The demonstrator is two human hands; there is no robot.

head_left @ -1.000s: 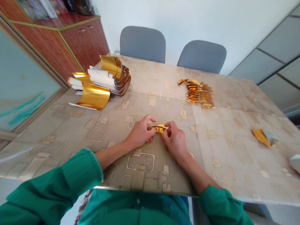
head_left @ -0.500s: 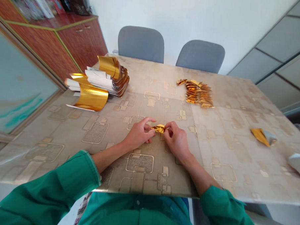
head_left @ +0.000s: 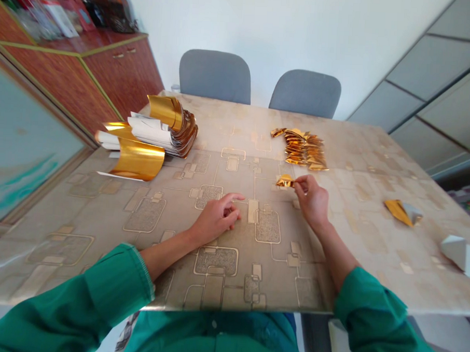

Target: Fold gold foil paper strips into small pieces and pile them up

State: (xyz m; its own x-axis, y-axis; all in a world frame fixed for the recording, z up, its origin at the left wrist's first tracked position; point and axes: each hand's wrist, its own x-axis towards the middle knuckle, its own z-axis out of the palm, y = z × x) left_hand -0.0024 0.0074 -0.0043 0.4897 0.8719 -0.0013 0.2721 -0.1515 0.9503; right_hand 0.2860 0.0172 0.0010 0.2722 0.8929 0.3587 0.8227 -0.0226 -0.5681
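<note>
Between the thumb and fingers of my right hand (head_left: pixel 312 200) is one end of a small folded gold foil paper piece (head_left: pixel 285 181), pointing left. Just beyond it on the table lies a cluster of similar folded gold pieces (head_left: pixel 304 150), packed in rows. My left hand (head_left: pixel 220 217) rests low over the table, holding nothing, its index finger stretched out and the others loosely curled. Farther off at the left is a stack of gold-and-white paper sheets (head_left: pixel 178 132), with loose curled gold sheets (head_left: pixel 138 159) in front of it.
A gold-and-silver folded scrap (head_left: pixel 402 212) and a white folded paper (head_left: pixel 461 254) lie on the right of the patterned tablecloth (head_left: pixel 235 168). Two grey chairs (head_left: pixel 215 75) stand behind the table. A wooden cabinet (head_left: pixel 122 77) with goods on top is at the far left.
My left hand has let go of the folded gold paper. My right hand has carried it right and away from me, closer to the cluster. The view has shifted slightly.
</note>
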